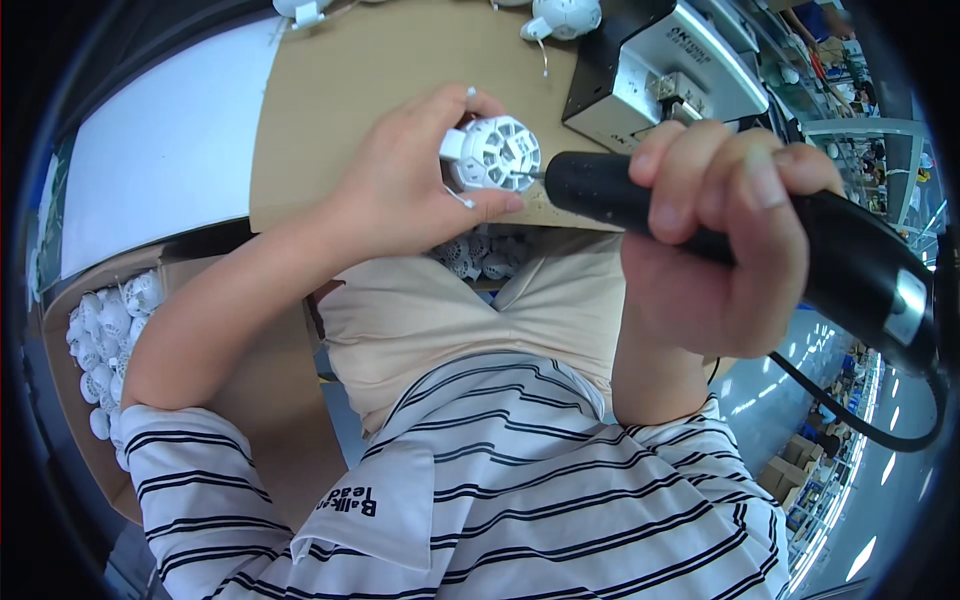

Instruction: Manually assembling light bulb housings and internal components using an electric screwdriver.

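My left hand (pixel 405 175) is closed around a white slotted plastic housing (pixel 500 153), tilted so its round, spoked face points right. A short white lead with a small connector hangs from the housing near my thumb. In my right hand (pixel 725 215) is a black electric screwdriver (pixel 850 245), fingers wrapped round its body. Its thin bit reaches left to the housing's slotted face and appears to touch it. Whether a screw sits at the tip is too small to tell. A black cable loops down from the driver's rear end at the right.
Cardboard (pixel 330 120) covers the bench beside a white board (pixel 170 150). More white housings (pixel 565 18) lie at the bench's far edge. A black and silver boxy machine (pixel 670 75) stands beyond my right hand. A carton (pixel 260 400) with several white parts (pixel 105 335) sits at lower left.
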Tool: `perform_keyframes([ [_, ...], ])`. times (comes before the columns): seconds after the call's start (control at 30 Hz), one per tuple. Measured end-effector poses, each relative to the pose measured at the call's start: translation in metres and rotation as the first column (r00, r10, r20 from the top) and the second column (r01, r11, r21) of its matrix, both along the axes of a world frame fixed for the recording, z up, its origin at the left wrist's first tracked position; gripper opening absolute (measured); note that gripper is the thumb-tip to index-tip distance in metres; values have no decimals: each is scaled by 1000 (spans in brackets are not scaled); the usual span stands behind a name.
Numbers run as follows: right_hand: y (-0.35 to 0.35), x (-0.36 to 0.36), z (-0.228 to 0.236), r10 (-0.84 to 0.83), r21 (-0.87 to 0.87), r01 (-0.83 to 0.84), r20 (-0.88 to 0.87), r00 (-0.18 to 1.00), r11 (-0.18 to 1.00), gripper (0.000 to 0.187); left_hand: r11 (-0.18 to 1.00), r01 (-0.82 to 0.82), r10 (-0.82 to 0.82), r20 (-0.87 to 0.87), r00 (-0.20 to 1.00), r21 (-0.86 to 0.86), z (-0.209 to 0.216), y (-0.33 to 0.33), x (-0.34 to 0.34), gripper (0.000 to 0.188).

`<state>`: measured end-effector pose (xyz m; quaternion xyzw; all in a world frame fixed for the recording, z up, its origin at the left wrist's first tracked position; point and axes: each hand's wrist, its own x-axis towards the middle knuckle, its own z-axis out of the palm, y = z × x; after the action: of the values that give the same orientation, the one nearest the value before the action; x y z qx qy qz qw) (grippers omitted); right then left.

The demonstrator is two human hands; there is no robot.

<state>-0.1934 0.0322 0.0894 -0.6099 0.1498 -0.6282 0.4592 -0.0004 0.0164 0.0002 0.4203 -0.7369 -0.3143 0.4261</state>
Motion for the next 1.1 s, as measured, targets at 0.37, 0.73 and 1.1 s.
perform_keyframes([
  [0.37, -3, -54, 53, 9, -229, -9, -2, 1000, 973, 34, 992, 44, -50, -49, 998, -118, 5, 6, -1, 41],
  [0.73, -38, -59, 45, -526, -124, 528, 53, 849, 840, 20, 990, 108, -118, -116, 986, -94, 3, 3, 2, 32],
  [1.1, -26, -44, 34, -587, -15, 587, -33, 809, 810, 20, 997, 74, -79, -182, 980, -35, -1, 5, 2, 27],
])
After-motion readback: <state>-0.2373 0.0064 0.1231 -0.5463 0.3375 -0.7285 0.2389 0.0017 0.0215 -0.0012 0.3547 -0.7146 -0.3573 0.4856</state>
